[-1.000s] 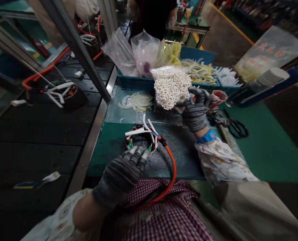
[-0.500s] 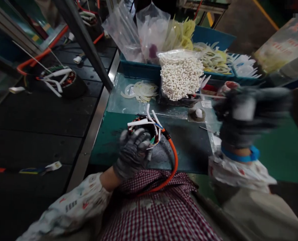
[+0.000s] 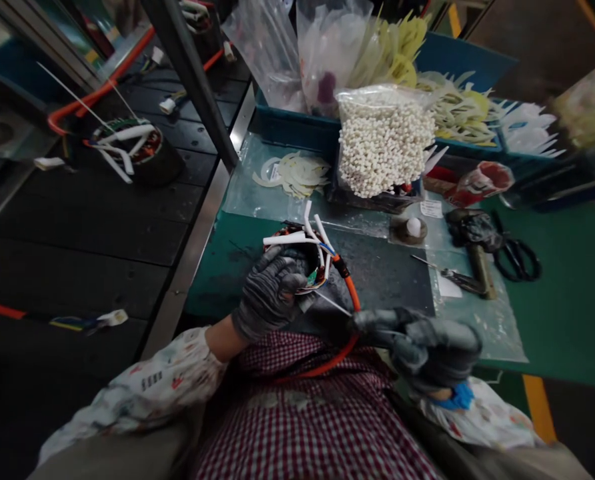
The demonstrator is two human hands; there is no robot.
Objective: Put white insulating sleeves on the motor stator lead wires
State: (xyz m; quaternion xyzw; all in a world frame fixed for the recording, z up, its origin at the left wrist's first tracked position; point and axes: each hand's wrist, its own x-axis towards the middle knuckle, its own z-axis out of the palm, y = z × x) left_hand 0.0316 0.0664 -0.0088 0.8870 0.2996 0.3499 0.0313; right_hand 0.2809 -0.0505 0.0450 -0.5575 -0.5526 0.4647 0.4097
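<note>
My left hand [image 3: 270,290], in a grey glove, is wrapped round the near left side of a motor stator [image 3: 307,255] with copper windings on the green bench. White sleeves [image 3: 285,239] stick out over its top, and an orange cable [image 3: 352,293] curves from its right side toward my checked apron. From the stator's near edge a thin white cord [image 3: 333,304] runs taut to my right hand [image 3: 422,343], also gloved. That hand is closed on the cord, right of the stator; its fingertips are slightly blurred.
A bag of white beads [image 3: 385,143] stands behind the stator, before blue bins [image 3: 297,130] of plastic strips. To the right lie a hammer [image 3: 480,260], black scissors [image 3: 517,257] and tweezers [image 3: 452,275]. Another stator [image 3: 155,160] sits on the dark conveyor [image 3: 127,233] at left.
My right hand has come down and left from above the tools to beside the stator, and a taut white cord now shows. The left hand keeps its hold. The view has shifted slightly.
</note>
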